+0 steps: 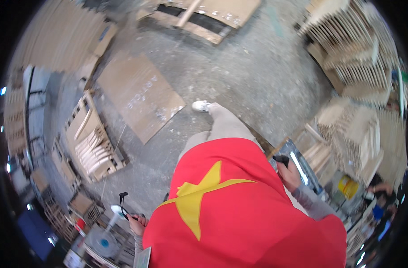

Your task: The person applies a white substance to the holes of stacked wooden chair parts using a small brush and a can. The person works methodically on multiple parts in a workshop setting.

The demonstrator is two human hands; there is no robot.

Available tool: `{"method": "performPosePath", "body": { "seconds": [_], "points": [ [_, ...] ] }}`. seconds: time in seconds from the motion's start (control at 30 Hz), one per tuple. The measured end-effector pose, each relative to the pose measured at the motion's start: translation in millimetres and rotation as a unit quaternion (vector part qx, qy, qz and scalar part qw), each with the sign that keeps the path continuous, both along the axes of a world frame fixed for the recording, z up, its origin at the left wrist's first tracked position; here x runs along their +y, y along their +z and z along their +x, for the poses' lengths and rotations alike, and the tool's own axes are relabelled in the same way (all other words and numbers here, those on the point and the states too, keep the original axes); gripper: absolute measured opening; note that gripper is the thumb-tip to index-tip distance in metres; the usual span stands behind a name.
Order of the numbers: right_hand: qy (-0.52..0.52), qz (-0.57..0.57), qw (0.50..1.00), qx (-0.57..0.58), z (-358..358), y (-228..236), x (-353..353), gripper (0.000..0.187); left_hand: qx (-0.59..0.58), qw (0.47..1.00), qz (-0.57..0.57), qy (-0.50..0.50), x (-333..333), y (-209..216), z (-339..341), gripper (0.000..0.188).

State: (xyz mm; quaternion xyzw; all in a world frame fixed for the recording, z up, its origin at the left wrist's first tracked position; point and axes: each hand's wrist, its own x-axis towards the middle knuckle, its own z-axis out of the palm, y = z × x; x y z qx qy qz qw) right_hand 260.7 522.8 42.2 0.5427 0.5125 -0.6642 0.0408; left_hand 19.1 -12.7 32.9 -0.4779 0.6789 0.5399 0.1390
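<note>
My left hand point(138, 224) hangs at my left side, fingers curled round a thin black cord point(122, 206) with a small black end piece sticking up. At my right side, my right hand point(290, 175) is closed on a dark object point(281, 159). Its shape is too small and blurred to name. A red top point(231, 192) with a yellow star covers my body and fills the lower middle of the view. One white shoe point(200, 106) is stretched forward on the concrete floor.
A flat brown sheet point(141, 96) lies on the floor ahead. Left of it stands a pallet point(92, 143) bearing curved wooden pieces. Stacked wooden parts point(351, 53) rise at right, near a yellow container point(348, 186). Another pallet point(204, 33) lies at the far side.
</note>
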Motion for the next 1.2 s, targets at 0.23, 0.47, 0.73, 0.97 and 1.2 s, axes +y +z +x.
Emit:
{"method": "performPosePath", "body": {
  "seconds": [0.23, 0.47, 0.73, 0.97, 1.2],
  "points": [
    [0.101, 0.004, 0.994, 0.033, -28.9, 17.0, 6.8, 0.009, 0.094, 0.99, 0.076, 0.078, 58.8, 43.1, 15.4, 0.043],
    [0.034, 0.003, 0.999, 0.013, -100.5, 58.1, 25.7, 0.02, 0.084, 0.984, 0.158, 0.022, 137.9, 22.1, 26.8, 0.043],
    [0.172, -0.007, 0.981, 0.093, -165.4, 66.8, -7.1, 0.024, 0.159, 0.961, 0.226, 0.022, 145.0, 38.9, -10.5, 0.036],
    [0.471, 0.207, 0.851, 0.105, -236.5, 22.0, -31.3, 0.017, 0.188, 0.907, 0.123, -0.357, 225.1, -16.2, -70.1, 0.025],
    [0.568, 0.258, 0.763, 0.17, -270.5, 12.0, -53.7, 0.015, 0.247, 0.765, 0.074, -0.59, 262.8, -1.7, -87.2, 0.031]
  ]
}}
